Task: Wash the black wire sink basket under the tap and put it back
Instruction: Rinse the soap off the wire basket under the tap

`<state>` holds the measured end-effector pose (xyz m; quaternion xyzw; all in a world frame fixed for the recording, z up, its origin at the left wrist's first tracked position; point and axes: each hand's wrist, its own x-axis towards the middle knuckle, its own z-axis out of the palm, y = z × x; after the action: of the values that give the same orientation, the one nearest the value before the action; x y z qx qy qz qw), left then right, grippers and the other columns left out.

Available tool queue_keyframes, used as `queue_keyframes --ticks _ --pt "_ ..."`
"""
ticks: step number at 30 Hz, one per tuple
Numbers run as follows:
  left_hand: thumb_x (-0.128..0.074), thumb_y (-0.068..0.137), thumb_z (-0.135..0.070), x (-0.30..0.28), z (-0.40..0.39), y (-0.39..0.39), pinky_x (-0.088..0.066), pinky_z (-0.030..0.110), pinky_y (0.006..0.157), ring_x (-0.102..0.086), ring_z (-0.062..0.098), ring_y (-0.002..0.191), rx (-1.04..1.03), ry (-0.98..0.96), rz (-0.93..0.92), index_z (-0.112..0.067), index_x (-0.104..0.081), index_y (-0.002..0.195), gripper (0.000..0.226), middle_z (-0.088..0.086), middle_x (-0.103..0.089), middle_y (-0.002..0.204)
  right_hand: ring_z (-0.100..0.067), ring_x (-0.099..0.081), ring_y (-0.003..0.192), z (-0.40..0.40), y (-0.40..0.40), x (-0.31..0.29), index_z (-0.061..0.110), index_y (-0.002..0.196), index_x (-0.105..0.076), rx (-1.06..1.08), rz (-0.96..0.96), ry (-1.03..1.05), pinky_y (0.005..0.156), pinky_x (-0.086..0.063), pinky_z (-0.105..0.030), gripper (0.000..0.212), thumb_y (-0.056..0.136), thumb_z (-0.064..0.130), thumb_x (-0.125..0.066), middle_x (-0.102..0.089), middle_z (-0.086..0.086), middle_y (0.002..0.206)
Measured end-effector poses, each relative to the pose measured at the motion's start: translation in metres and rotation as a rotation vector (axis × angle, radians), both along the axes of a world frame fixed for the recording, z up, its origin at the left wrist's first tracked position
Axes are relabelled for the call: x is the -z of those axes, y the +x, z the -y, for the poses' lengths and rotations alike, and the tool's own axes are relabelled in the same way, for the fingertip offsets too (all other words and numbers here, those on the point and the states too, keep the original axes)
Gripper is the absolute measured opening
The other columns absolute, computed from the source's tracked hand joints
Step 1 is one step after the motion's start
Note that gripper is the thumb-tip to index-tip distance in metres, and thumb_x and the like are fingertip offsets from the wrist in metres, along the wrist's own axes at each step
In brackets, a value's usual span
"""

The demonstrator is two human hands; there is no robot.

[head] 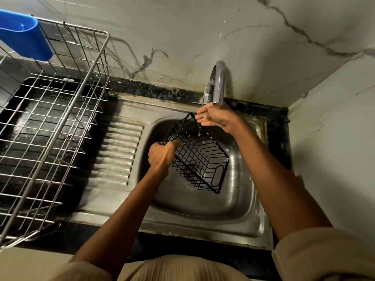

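The black wire basket hangs tilted over the sink bowl, just below the tap. The left hand is clamped on its left rim; the right hand rests on the far corner, fingers loose and partly apart. It looks light and stiff — wet wire may slip, so the rim is the safest hold. Its long axis runs from far-left to near-right, the oval handle end pointing near-right.

Steel dish rack, blue cup
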<state>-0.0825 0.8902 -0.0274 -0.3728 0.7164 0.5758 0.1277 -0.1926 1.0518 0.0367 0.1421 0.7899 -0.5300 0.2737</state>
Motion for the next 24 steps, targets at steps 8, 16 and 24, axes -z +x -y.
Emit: queue_keyframes --ticks 8,16,24 --pt "-0.074 0.071 -0.037 0.000 0.002 0.007 -0.051 0.042 0.085 -0.060 0.023 0.093 -0.073 0.131 0.012 -0.011 -0.066 0.094 0.036 0.007 -0.065 0.099 -0.024 -0.070 0.098 -0.005 0.001 0.009 -0.004 0.111 -0.066 -0.026 -0.041 0.146 0.093 -0.057 -0.037 0.028 0.094 -0.005 -0.044 -0.071 -0.020 0.109" --pt "-0.061 0.068 -0.030 0.005 0.010 0.020 -0.043 0.032 0.062 -0.045 0.013 0.063 -0.105 0.367 -0.030 -0.014 -0.070 0.087 0.027 0.011 -0.058 0.079 -0.020 -0.060 0.098 -0.017 0.006 0.048 0.008 0.106 -0.071 -0.289 -0.237 0.525 0.081 -0.048 -0.029 0.018 0.090 0.013 -0.069 -0.065 -0.011 0.111" --pt "-0.049 0.053 -0.018 0.015 -0.001 0.038 -0.037 0.036 0.067 -0.045 0.029 0.074 0.235 0.458 0.019 -0.021 -0.053 0.045 0.010 0.013 -0.052 0.064 -0.019 -0.058 0.110 0.008 0.005 0.043 0.023 0.120 -0.068 -0.496 -0.366 0.462 0.096 -0.046 -0.037 0.026 0.094 0.023 -0.065 -0.065 -0.004 0.123"
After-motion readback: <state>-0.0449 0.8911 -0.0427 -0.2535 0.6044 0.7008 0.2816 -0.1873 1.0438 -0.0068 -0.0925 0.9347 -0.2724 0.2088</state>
